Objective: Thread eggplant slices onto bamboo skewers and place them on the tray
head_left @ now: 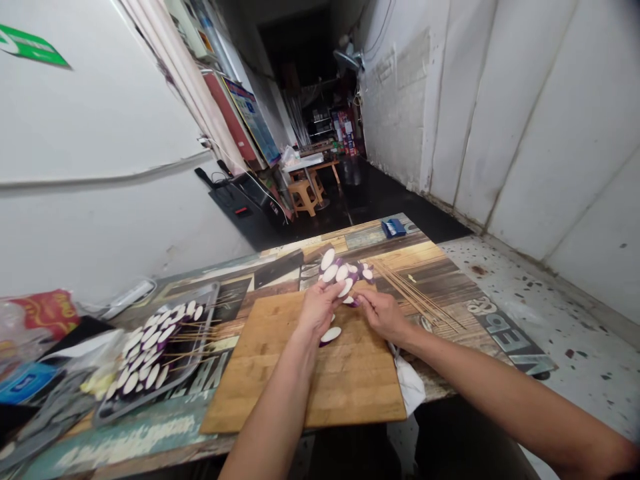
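Observation:
Over the far part of a wooden cutting board (280,373), my left hand (319,308) pinches an eggplant slice (345,287), white inside with purple skin. Close beside it, my right hand (383,313) is closed on a thin bamboo skewer (356,294) that points toward that slice; most of the skewer is hidden by the fingers. Several more cut eggplant pieces (328,259) lie heaped just beyond my hands. A single oval slice (331,335) rests on the board below them. Loose bamboo skewers (425,300) are spread on the table to the right.
At left, a metal tray (210,313) holds several skewered eggplant slices (150,343). Plastic bags (37,327) and a grey cloth (55,413) lie further left. A blue box (393,227) stands at the table's far edge. White cloth or paper (411,387) hangs beside the board.

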Demonstrator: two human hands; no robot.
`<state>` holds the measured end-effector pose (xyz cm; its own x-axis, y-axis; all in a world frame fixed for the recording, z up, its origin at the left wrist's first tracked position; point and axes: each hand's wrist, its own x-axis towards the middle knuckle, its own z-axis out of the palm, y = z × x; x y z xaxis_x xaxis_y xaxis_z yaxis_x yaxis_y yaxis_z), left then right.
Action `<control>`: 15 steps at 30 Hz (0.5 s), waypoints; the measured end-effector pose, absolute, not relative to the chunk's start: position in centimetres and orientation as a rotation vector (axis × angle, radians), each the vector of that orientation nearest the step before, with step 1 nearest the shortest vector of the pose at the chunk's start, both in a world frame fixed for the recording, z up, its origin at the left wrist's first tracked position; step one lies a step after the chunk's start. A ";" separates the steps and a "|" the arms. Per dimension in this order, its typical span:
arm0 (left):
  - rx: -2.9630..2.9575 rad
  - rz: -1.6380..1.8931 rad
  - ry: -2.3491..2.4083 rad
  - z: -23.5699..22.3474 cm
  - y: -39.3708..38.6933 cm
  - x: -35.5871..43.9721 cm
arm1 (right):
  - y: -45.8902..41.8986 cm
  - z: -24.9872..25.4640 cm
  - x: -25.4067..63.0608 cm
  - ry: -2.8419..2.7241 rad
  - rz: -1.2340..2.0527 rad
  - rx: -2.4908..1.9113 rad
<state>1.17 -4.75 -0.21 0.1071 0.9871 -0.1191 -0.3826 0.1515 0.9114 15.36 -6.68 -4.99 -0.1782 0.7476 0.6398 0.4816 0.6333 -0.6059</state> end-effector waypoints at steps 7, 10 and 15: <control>0.775 1.167 0.930 -0.5 -4.5 1.1 | -6.9 -4.3 15.4 -1.814 0.445 -1.011; 0.777 1.156 0.942 -0.4 -4.3 0.8 | -6.8 -4.3 15.5 -1.785 0.472 -1.005; 0.789 1.338 1.121 -0.7 -3.5 -0.4 | -6.1 -4.0 16.4 -1.567 0.608 -1.110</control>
<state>-0.45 -3.54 -0.74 -0.1108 0.9799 -0.1662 -0.3350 0.1206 0.9345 16.40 -6.07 -3.97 0.0045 0.8852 0.4651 0.3399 0.4361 -0.8332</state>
